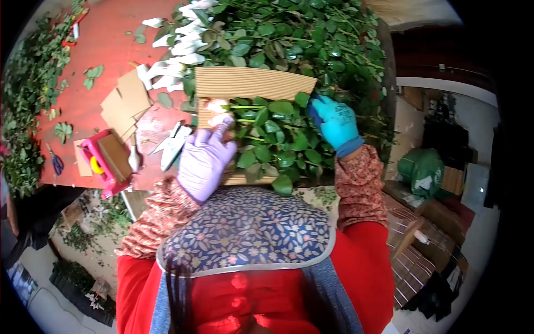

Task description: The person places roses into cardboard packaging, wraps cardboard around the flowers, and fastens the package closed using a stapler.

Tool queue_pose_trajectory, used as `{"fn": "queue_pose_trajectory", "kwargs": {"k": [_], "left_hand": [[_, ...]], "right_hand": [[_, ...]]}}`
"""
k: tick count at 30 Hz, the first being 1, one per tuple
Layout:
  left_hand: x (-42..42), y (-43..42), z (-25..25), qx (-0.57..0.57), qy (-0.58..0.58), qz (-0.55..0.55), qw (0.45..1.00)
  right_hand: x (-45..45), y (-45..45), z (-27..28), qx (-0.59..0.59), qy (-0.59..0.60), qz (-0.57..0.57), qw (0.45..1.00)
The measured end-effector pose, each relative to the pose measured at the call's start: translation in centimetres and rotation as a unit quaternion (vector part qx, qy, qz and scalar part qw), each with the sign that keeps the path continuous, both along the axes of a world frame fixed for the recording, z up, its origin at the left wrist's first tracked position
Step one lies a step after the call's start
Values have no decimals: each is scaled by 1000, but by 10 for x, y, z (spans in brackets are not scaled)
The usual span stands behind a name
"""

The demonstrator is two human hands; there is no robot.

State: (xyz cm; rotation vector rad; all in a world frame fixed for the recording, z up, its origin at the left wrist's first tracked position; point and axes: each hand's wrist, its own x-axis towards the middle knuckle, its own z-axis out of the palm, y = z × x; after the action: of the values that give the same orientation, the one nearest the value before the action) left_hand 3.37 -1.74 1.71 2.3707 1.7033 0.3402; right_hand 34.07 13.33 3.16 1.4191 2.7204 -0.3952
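Several rose stems with green leaves (283,133) lie side by side on a sheet of corrugated cardboard (250,83), their pale pink heads (216,106) at its left end. My left hand (204,158), in a lilac glove, rests at those heads with its fingers apart, one fingertip against a bloom. At the right end of the stems is my right hand (335,123) in a turquoise glove. Its fingers reach in among the stems and are partly hidden, so their grip is unclear.
Behind the cardboard lies a large heap of leafy stems (289,39) with white-wrapped heads (189,47). On the red table (111,44), to the left, are brown card pieces (125,103), a pink tape dispenser (105,161), pliers-like cutters (172,146) and scissors (55,161).
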Motion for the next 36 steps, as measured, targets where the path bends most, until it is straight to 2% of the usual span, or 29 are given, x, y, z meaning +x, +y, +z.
{"fn": "queue_pose_trajectory", "kwargs": {"k": [2, 3, 4, 6, 12, 14, 18, 20, 22, 25, 27, 31, 34, 36], "left_hand": [[0, 0, 0, 12, 2, -1, 1000], [1, 0, -2, 21, 6, -1, 1000], [1, -1, -5, 16, 4, 1, 1000], [2, 0, -5, 12, -1, 6, 1000], [0, -2, -1, 5, 15, -6, 1000], [0, -1, 3, 2, 5, -5, 1000], [0, 2, 2, 42, -2, 5, 999], [0, 3, 3, 33, -10, 5, 999], [0, 2, 3, 27, -21, 6, 999], [0, 3, 5, 10, -10, 5, 1000], [0, 2, 4, 16, -16, 2, 1000], [-2, 2, 4, 13, -27, 2, 1000], [-1, 1, 3, 14, -27, 1, 1000], [-1, 0, 0, 20, -31, -4, 999]], "right_hand": [[-3, 0, 9, -20, -33, -3, 999], [3, 0, 2, 5, -46, 12, 999], [4, 1, 2, -28, -51, -13, 998], [4, 3, 4, -2, -60, 1, 998], [7, 4, 2, -17, -25, -29, 999], [7, 2, 1, -55, -36, -60, 996], [15, 4, -7, -38, -45, -45, 997], [16, 4, -6, 10, -33, -12, 999], [20, 5, -12, -2, -58, -16, 998], [19, 7, -12, -128, -21, -134, 982], [14, 3, -3, -19, -45, -36, 998], [28, 7, -21, -60, -8, -73, 995], [32, 8, -24, -6, -30, -34, 999], [29, 7, -14, -36, -13, -58, 998]]}}
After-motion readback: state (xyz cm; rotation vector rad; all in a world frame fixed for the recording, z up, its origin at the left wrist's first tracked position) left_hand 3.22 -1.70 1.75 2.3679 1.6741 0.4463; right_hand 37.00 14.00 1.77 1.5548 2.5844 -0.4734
